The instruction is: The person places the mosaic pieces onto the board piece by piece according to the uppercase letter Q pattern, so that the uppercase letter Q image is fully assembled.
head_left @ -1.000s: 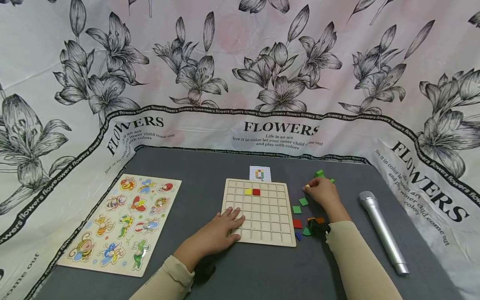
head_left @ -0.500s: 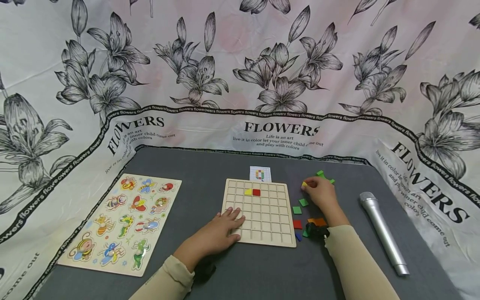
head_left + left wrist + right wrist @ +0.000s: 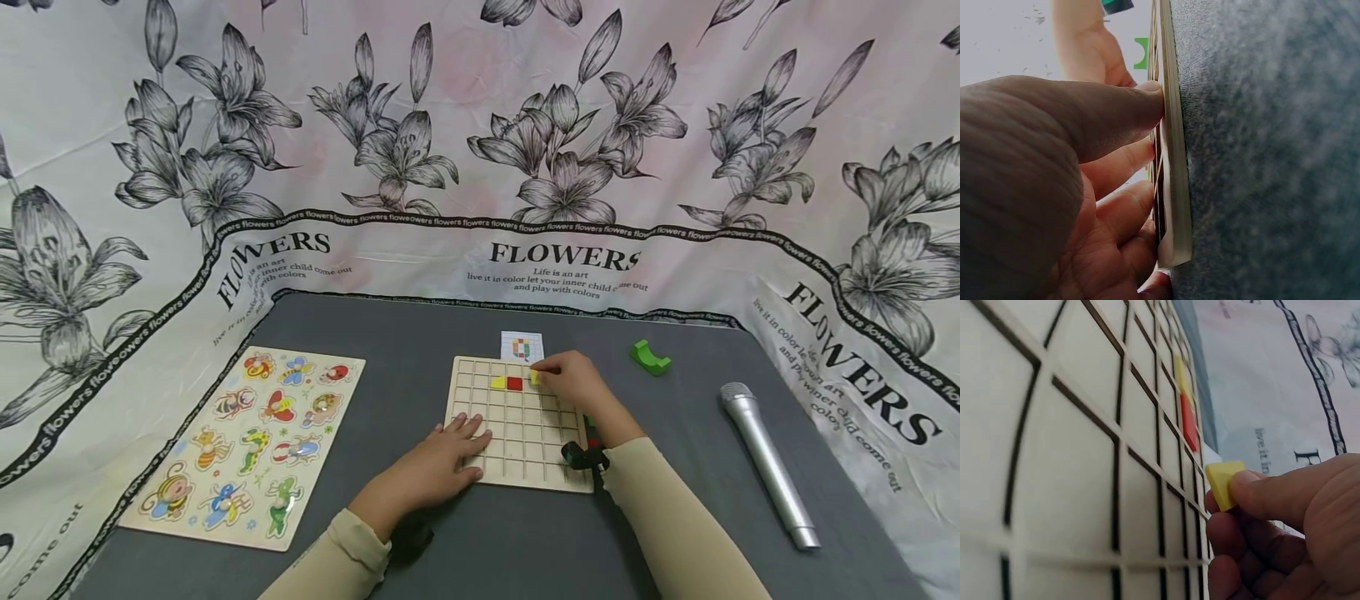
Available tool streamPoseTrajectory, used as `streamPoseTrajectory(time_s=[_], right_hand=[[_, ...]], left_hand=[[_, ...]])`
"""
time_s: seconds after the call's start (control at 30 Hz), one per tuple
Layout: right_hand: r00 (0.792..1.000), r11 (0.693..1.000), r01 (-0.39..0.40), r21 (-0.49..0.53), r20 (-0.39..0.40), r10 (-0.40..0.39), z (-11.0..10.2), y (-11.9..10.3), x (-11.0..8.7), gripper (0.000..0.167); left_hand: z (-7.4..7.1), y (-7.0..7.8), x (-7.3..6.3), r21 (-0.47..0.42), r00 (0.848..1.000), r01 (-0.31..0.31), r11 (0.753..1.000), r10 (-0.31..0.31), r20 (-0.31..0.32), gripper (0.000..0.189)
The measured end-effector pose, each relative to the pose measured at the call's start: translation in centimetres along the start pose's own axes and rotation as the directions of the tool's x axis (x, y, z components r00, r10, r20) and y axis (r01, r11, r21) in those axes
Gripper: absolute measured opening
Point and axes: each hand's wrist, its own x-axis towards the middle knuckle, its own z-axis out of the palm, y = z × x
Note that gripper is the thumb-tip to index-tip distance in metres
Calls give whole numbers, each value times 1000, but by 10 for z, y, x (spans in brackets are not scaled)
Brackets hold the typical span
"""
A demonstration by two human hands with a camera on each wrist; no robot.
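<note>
A wooden grid board (image 3: 517, 442) lies in the middle of the table, with a yellow tile (image 3: 498, 382) and a red tile (image 3: 514, 384) side by side in its second row. My left hand (image 3: 442, 467) rests on the board's left edge with fingers spread; in the left wrist view the thumb and fingertips touch its face near the rim. Thumb and fingers of my right hand (image 3: 577, 383) pinch a yellow tile (image 3: 1225, 482) over the board's upper right, just right of the red one. A pattern card (image 3: 521, 345) lies behind the board, partly covered.
To the left lies a board with insect pictures (image 3: 247, 442). A curved green block (image 3: 649, 357) sits at the back right, and a silver microphone (image 3: 768, 467) lies further right. My right forearm hides most of the loose tiles beside the grid board.
My right hand has carried the yellow tile leftward from the loose pieces to above the grid board, uncovering the curved green block. The left hand has stayed in place.
</note>
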Motion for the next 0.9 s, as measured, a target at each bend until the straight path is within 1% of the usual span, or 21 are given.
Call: streamPoseTrajectory(time_s=[0.1,0.27,0.47,0.6,0.9], right_hand=[[1000,1000,-4,-29,-3,4,7,-3,2,28],[999,998,-23,-52,-41,21,13,-3,4,25],[1000,996,-5,-92,-16,3,14,-6,5,27],[1000,995,-11,-101,-9,10,15,-8,5,25],[1000,997,7,-81,-30,-9,20,-7,2,22]], left_hand=[[0,1,1,8,1000,-1,1000,1,1,60],[2,1,3,21,1000,11,1000,-11,6,60],[2,1,3,28,1000,17,999,-17,3,60],[2,1,3,29,1000,18,999,-18,3,60],[2,-1,2,27,1000,9,1000,-9,0,59]])
